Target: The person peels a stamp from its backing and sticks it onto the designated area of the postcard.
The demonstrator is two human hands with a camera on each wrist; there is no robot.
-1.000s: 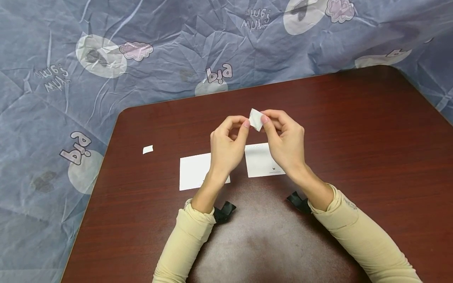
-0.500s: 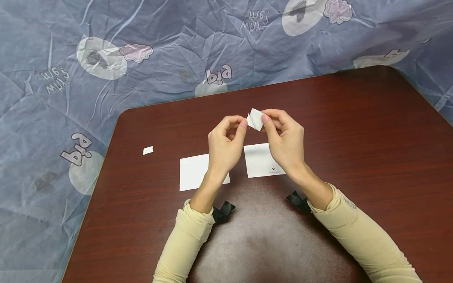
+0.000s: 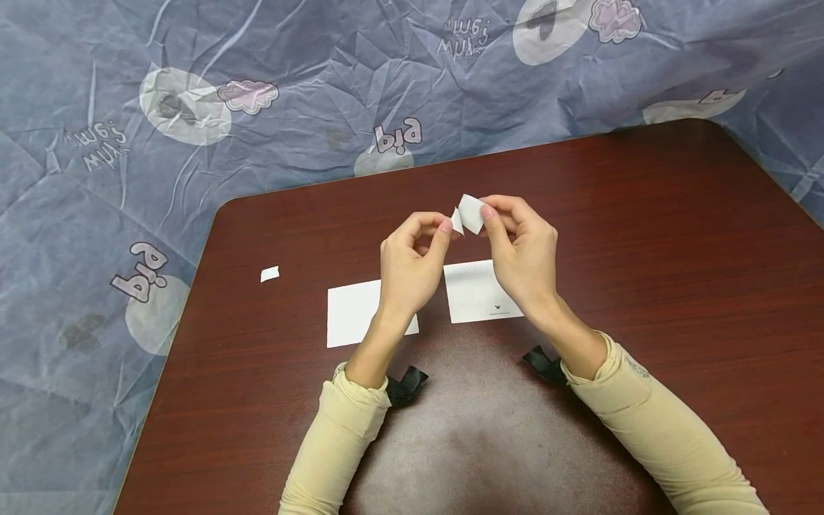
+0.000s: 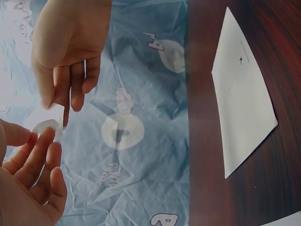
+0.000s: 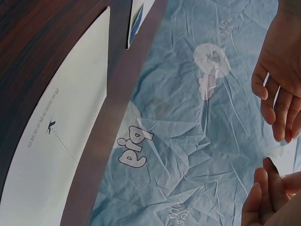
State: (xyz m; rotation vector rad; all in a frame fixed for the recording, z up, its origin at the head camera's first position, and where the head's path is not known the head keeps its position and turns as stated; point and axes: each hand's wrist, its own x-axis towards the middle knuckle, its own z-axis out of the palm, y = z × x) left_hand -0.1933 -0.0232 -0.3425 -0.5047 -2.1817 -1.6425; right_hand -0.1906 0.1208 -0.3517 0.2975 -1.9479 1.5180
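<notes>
Just above the far middle of the table, two small white paper-like pieces are held close together in the head view. My left hand [image 3: 412, 266] pinches the narrow, pointed white piece [image 3: 458, 222] between thumb and forefinger. Opposite it, my right hand [image 3: 528, 261] grips the larger squarish white piece [image 3: 471, 213] by its right edge. A slit shows between their upper parts; whether they still join lower down, I cannot tell. In the left wrist view, a curved edge shows on the white piece [image 4: 46, 125] at the left fingertips.
Two white cards lie below the hands: a left card [image 3: 350, 315], partly hidden by the left hand, and a right card [image 3: 473, 297] with a small bird print. A white scrap [image 3: 270, 274] lies farther left on the brown table [image 3: 644, 286]. Behind hangs a blue printed cloth [image 3: 322, 86].
A narrow piece has parted from the squarish one, with a gap opening between them. My right hand has shifted slightly right and up, while the left has barely moved.
</notes>
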